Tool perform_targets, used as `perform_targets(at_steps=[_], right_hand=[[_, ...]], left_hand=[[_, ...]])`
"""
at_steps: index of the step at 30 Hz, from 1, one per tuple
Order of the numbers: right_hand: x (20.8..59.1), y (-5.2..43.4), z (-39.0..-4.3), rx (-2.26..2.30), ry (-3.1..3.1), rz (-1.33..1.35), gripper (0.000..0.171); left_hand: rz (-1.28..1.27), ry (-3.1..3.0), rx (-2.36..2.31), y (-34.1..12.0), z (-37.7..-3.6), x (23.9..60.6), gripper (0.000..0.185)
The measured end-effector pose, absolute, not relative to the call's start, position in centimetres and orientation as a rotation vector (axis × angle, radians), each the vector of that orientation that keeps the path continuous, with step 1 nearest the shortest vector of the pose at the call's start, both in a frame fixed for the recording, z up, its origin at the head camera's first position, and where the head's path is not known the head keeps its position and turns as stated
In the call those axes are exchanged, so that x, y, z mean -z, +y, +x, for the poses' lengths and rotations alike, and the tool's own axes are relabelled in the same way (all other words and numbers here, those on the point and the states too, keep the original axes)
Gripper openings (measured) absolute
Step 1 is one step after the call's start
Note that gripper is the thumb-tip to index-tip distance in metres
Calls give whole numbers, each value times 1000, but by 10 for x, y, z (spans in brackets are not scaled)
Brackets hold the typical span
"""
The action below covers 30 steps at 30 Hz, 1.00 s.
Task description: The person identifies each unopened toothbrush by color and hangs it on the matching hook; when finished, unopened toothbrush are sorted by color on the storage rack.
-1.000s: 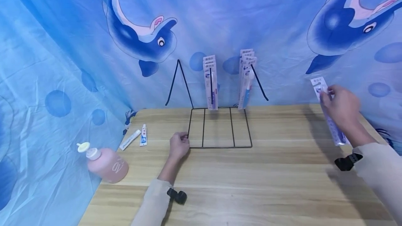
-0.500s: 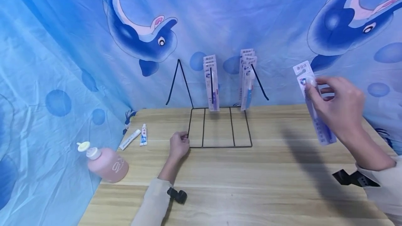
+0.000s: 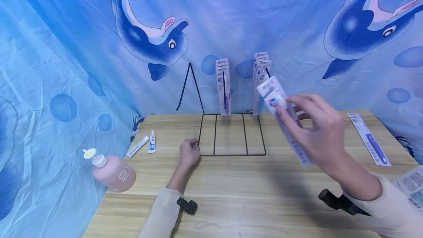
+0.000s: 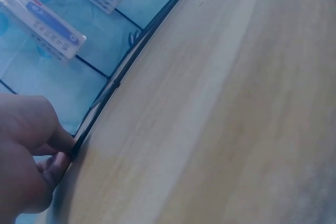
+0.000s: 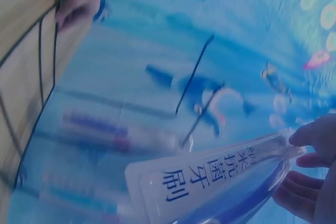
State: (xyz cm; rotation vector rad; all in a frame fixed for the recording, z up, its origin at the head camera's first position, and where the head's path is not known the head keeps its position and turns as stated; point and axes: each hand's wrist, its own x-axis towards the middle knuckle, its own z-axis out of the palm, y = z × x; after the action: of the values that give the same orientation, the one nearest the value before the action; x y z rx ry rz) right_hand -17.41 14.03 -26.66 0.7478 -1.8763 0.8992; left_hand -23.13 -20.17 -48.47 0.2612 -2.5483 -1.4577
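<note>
My left hand (image 3: pixel 189 153) pinches the front left corner of a black wire rack (image 3: pixel 231 155); in the left wrist view, thumb and finger meet on the wire. My right hand (image 3: pixel 320 135) holds a packaged toothbrush (image 3: pixel 299 150) by its upper part, tilted, its hang hole up and to the left. It overlaps the rack's right hook (image 3: pixel 268 72) in the head view. Several packaged toothbrushes (image 3: pixel 257 80) hang on that hook, and several more packs (image 3: pixel 221 91) on the middle one. The left hook (image 3: pixel 185 87) bears nothing. A blue handle shows through the held pack (image 5: pixel 252 195).
Another packaged toothbrush (image 3: pixel 370 139) lies on the wooden table (image 3: pixel 231 201) at the right, near a printed sheet or pack (image 3: pixel 413 184). A pink pump bottle (image 3: pixel 115 173) and two small tubes (image 3: pixel 137 147) are at the left. A blue dolphin curtain (image 3: pixel 290 17) hangs behind.
My right hand has carried the packaged toothbrush leftward from the table's right side to the right hook. The pack on the table has come into sight. My left hand has stayed on the rack.
</note>
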Motion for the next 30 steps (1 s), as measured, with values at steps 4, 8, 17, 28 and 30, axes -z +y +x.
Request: perform_targets(at_steps=[4, 8, 17, 28, 30], right_hand=[[272, 113, -173, -928, -1843, 809, 32], [281, 94, -178, -957, -1860, 843, 22], [302, 76, -187, -875, -1910, 912, 22], [318, 64, -196, -882, -1966, 895, 23], [319, 61, -200, -875, -1974, 884, 23]], left_hand=[[263, -2545, 1451, -202, -232, 485, 40], [263, -2533, 1442, -202, -232, 484, 39], [255, -2532, 1461, -202, -233, 486, 40], [257, -2519, 1453, -202, -232, 486, 38], [255, -2516, 1441, -202, -232, 485, 37]])
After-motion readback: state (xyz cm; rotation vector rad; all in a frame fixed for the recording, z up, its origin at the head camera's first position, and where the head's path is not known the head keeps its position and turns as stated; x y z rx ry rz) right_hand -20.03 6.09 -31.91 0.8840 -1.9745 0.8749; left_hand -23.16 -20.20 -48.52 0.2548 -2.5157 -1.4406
